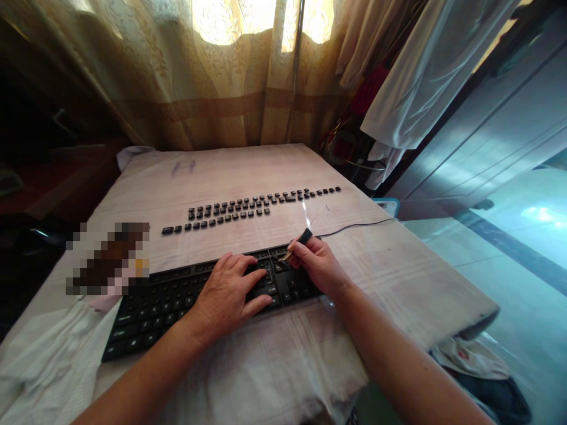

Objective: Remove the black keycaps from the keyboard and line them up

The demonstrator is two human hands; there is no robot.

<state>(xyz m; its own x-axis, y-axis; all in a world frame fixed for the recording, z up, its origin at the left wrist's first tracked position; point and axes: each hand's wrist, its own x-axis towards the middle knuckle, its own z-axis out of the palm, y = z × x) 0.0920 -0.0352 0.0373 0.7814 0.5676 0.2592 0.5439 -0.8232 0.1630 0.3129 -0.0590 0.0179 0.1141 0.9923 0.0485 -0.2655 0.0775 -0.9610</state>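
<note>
A black keyboard lies at an angle on the cloth-covered surface near me. My left hand rests on it palm down, fingers spread over the keys right of its middle. Between the fingers and thumb of my right hand is a keycap puller with a black handle. Its thin wires point up and away from me, while its metal end meets the keyboard near the navigation keys. The exact contact is too small to make out. Beyond the keyboard, several loose black keycaps sit in rows.
The keyboard cable runs off to the right. A blurred-out object lies by the keyboard's left end, with white cloth below it. Curtains hang behind, and white garments hang at the right.
</note>
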